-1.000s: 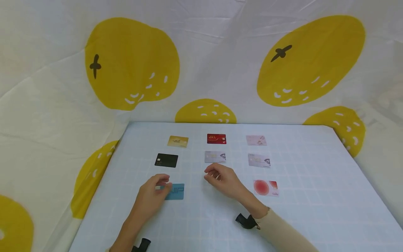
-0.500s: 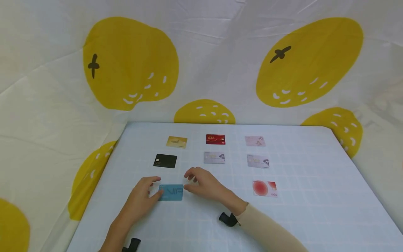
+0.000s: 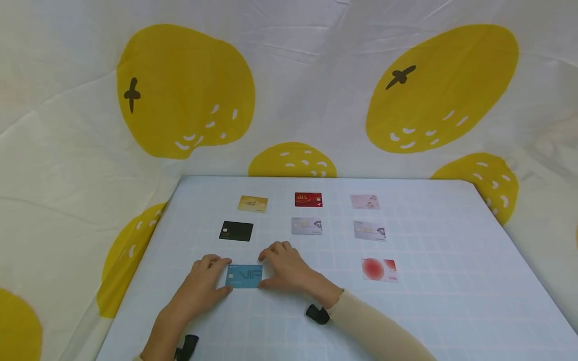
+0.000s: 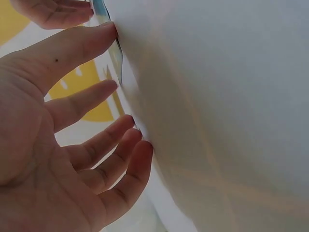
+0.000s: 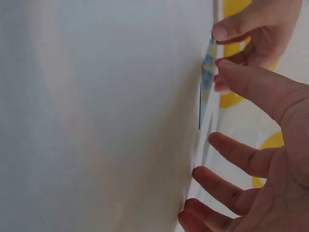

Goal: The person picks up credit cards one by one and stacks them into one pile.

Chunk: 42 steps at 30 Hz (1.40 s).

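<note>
A blue VIP card (image 3: 244, 276) lies flat on the table near the front, between both hands. My left hand (image 3: 202, 283) is at its left edge, the thumb by the lower left corner and the index finger by the upper left. At the card's right edge is my right hand (image 3: 285, 268), its thumb by the lower right corner and index finger by the upper right. The wrist views show relaxed, spread fingers on the left hand (image 4: 72, 116) and on the right hand (image 5: 260, 145). The card (image 5: 207, 72) appears edge-on there, so exact contact is hard to see.
Behind the hands lie a black card (image 3: 236, 231), a gold card (image 3: 253, 204), a red VIP card (image 3: 308, 199), a grey card (image 3: 307, 225), a second grey card (image 3: 370, 230) and a pink card (image 3: 365, 202). A white card with a red circle (image 3: 379, 269) lies right.
My right hand has moved left from the middle of the table to the blue card's right edge. My left hand has drawn back off the card's face to its left edge.
</note>
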### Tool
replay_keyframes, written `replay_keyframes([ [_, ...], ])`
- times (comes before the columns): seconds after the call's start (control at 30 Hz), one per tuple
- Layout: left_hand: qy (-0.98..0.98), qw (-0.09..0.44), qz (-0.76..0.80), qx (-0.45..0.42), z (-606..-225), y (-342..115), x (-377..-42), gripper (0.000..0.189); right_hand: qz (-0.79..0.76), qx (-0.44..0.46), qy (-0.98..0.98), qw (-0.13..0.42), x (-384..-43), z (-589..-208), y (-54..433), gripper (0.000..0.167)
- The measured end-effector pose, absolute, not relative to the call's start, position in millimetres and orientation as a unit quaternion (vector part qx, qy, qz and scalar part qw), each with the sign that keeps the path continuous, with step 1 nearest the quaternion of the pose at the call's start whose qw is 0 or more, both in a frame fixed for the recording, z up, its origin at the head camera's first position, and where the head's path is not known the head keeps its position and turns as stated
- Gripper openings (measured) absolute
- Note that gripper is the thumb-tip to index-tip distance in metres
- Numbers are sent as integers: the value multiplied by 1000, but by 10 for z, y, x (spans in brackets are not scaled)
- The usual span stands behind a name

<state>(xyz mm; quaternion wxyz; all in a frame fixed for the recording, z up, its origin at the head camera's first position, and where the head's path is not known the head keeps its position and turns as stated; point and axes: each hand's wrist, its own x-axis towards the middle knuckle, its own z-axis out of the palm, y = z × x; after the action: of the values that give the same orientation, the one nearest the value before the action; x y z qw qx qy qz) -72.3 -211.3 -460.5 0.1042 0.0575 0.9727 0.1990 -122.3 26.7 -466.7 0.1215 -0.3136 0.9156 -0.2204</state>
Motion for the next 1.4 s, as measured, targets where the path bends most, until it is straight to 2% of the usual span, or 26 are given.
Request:
replay_keyframes([
  [0.13, 973, 106, 197, 58, -4586, -2100, -732, 61, -177, -320, 925, 108, -1200, -4685, 224, 53],
  [0.43, 971, 111, 205, 55, -4600, -2108, -757, 49, -158, -323, 928, 97, -1176, -4696, 155, 42],
  [0.67, 972, 112, 201, 56, -4615, -2120, -766, 57, -160, -331, 925, 97, -1185, -4676, 141, 42],
  [0.87, 972, 108, 199, 59, -4621, -2118, -768, 56, -167, -328, 923, 111, -1180, -4650, 114, 39],
  [1.07, 972, 115, 195, 56, -4588, -2100, -774, 54, -155, -328, 926, 104, -1179, -4635, 113, 43],
  [1.23, 972, 117, 195, 57, -4585, -2095, -786, 46, -146, -331, 927, 101, -1186, -4619, 104, 43],
  [1.4, 973, 118, 190, 59, -4614, -2095, -795, 53, -134, -330, 929, 102, -1188, -4617, 90, 44],
])
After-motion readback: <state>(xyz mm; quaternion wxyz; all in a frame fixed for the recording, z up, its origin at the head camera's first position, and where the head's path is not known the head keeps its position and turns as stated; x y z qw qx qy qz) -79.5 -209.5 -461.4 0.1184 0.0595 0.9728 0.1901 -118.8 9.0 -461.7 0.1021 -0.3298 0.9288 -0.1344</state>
